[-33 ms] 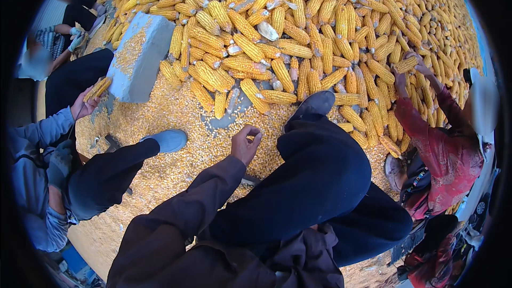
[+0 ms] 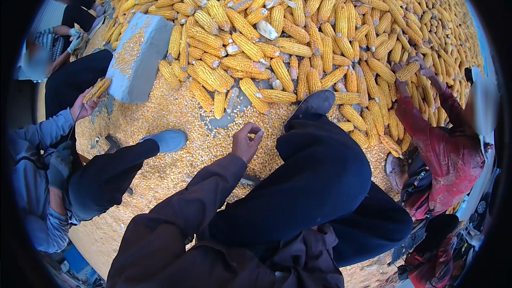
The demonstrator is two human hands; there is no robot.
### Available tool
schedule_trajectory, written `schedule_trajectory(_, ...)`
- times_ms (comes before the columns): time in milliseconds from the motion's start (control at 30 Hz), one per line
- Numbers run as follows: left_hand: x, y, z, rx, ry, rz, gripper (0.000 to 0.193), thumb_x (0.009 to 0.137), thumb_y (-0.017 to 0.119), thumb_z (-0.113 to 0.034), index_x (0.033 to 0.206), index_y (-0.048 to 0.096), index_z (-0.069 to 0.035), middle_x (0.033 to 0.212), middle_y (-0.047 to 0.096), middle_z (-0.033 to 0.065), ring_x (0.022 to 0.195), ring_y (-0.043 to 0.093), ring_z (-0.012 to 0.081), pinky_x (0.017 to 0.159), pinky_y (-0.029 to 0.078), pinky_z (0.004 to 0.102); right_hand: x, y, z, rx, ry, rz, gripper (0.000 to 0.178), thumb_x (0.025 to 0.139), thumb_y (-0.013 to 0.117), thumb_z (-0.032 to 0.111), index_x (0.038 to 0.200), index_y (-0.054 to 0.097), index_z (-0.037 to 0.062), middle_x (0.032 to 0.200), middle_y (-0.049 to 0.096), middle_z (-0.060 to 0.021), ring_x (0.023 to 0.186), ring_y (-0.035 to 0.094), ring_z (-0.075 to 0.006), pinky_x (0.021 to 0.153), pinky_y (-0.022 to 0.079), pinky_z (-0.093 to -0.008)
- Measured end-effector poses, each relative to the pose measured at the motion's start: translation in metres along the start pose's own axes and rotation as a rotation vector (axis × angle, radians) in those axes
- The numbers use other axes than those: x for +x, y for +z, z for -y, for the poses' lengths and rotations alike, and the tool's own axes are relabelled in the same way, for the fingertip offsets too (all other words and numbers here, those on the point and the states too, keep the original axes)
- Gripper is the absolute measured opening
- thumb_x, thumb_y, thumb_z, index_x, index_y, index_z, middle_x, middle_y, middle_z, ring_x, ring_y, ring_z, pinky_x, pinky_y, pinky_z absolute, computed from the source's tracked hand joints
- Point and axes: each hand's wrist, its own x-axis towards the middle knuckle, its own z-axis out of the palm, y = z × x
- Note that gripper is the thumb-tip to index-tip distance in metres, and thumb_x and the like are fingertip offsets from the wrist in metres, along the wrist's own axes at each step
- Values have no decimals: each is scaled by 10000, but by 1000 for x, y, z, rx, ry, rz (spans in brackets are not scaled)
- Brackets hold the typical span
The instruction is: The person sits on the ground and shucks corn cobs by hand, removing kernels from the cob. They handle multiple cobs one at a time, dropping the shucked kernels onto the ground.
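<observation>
My left hand hovers in front of my raised knee, over loose yellow corn kernels. Its fingers curl toward the thumb in a loose pinch, and I cannot make out whether anything small sits between them. No cob touches this hand; the nearest corn cobs lie just beyond it, at the near edge of a big heap. My right hand does not show.
To the left, a person in blue sleeves holds a corn cob beside a pale block strewn with kernels. At the right, a person in red grips another cob. My shoe rests against the heap.
My left hand has risen very slightly, its fingers still curled. The cob held by the person in red has shifted a little. Otherwise the scene looks the same.
</observation>
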Motion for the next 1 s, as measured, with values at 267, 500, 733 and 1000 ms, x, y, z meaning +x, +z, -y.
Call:
schedule_trajectory(267, 80, 44, 11, 351, 351, 30, 146, 792, 631, -98, 887, 559, -13, 845, 614, 104, 780, 611, 229, 636, 480, 315, 42, -32, -29, -39, -50, -45, 110, 763, 535, 142, 804, 494, 48, 804, 539, -128, 796, 539, -316, 687, 426, -383)
schedule_trajectory(500, 171, 84, -3, 633, 645, 144, 229, 748, 610, -70, 961, 539, -27, 934, 557, 129, 891, 549, 318, 750, 452, 379, 203, -153, -114, -421, -342, -318, 101, 772, 522, 138, 810, 494, 49, 813, 534, -121, 809, 533, -306, 698, 423, -372)
schedule_trajectory(733, 244, 113, -3, 1045, 820, 378, 293, 712, 526, 11, 1004, 508, 10, 1101, 503, 146, 1058, 484, 310, 874, 423, 375, 399, -231, -220, -747, -649, -347, 93, 781, 510, 134, 816, 493, 50, 822, 530, -114, 821, 527, -296, 709, 419, -362)
schedule_trajectory(1000, 279, 132, 14, 1440, 944, 411, 353, 772, 508, -84, 1116, 498, -3, 1224, 447, 145, 1214, 372, 298, 940, 346, 411, 514, -251, -274, -851, -902, -347, 86, 792, 495, 130, 824, 492, 51, 832, 524, -106, 835, 521, -284, 722, 416, -350)
